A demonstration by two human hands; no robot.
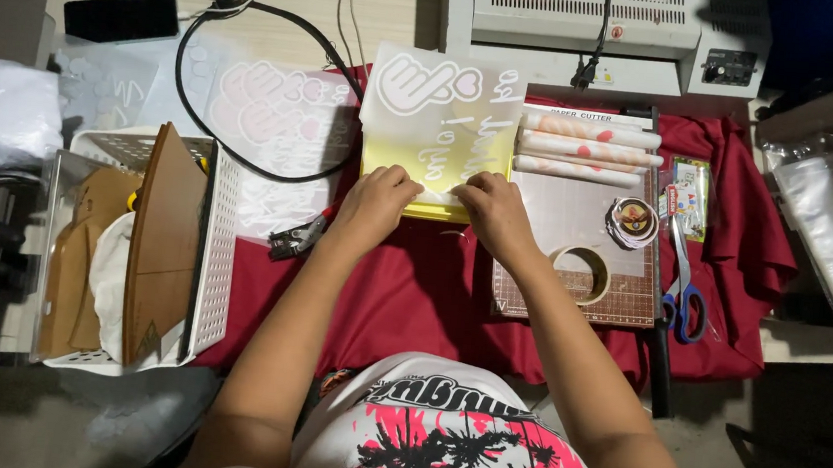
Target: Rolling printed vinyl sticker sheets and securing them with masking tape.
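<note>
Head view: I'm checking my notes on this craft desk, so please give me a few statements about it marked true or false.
1. Both hands press on the clear printed sheet. True: the left hand and the right hand rest on the near edge of the printed sheet, which lies over a yellow sheet.
2. The scissors are in the right hand. False: the scissors lie on the red cloth, right of the cutting mat.
3. A roll of tape sits on the cutting mat. True: the tape roll lies at its near end.
4. The white basket is right of the hands. False: the basket stands to their left.
</note>
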